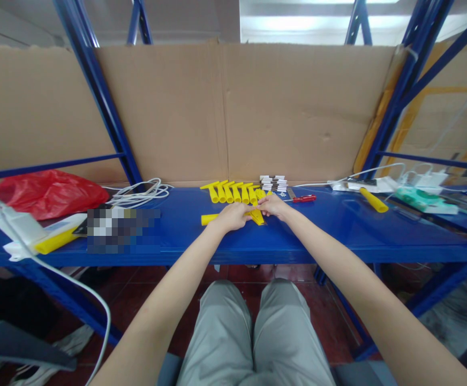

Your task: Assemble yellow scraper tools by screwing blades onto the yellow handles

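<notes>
My left hand is closed around a yellow plastic scraper-like tool lying across the front of the blue table. Its round handle sticks out to the left of the hand, and its flared head shows on the right. At the upper edge of that head, the fingers of my right hand are pinched together; what is between them is hidden. Just beyond both hands stands a row of several similar yellow tools, handle ends toward me. Right of my right hand lies a screwdriver with a red handle.
Stacked small white pieces stand against the cardboard wall. Left are a red plastic bag, coiled white cable and a yellow handle. Another yellow handle and a green-white packet lie right. Blue posts frame the table.
</notes>
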`<state>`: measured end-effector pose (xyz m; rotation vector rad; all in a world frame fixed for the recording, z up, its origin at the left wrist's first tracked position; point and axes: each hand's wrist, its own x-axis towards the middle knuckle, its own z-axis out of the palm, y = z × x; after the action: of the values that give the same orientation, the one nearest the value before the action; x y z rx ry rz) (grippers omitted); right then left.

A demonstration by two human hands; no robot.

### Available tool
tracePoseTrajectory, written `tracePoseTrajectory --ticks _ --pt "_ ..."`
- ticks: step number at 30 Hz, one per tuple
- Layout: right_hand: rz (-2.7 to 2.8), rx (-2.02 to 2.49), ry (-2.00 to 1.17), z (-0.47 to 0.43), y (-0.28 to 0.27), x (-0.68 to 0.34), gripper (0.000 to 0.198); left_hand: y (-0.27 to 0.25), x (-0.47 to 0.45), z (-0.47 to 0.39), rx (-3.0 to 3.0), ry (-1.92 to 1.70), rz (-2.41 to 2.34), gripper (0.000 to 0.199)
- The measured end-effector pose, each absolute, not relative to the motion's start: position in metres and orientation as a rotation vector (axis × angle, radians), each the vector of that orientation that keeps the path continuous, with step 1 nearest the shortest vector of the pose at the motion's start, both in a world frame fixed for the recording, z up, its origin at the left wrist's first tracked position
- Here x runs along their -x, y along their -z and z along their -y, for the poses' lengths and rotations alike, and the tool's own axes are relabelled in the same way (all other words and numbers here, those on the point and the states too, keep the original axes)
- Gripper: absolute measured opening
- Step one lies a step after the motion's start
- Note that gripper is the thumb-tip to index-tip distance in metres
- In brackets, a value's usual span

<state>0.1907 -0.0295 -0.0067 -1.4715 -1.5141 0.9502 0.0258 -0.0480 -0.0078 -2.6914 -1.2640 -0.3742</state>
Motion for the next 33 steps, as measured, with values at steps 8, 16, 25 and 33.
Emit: tracePoseTrajectory --ticks 8,16,25,33 --pt "1.542 1.459 -0.948 0.026 0.010 -0.190 0.016 0.007 -0.027 0.050 2.680 0.355 1.235 0.042" --pt "1.595 1.459 -0.916 0.027 0.011 -0.189 0.023 0.006 -0.027 0.052 2.652 0.314 1.247 0.034" --pt "1.505 1.427 -0.880 0.028 0.005 -0.194 0.018 0.005 -0.028 0.055 2.674 0.330 1.206 0.030" --pt "1.324 1.317 -1.092 0.026 0.001 -0.206 0.012 0.006 -0.030 0.057 2.626 0.526 1.024 0.032"
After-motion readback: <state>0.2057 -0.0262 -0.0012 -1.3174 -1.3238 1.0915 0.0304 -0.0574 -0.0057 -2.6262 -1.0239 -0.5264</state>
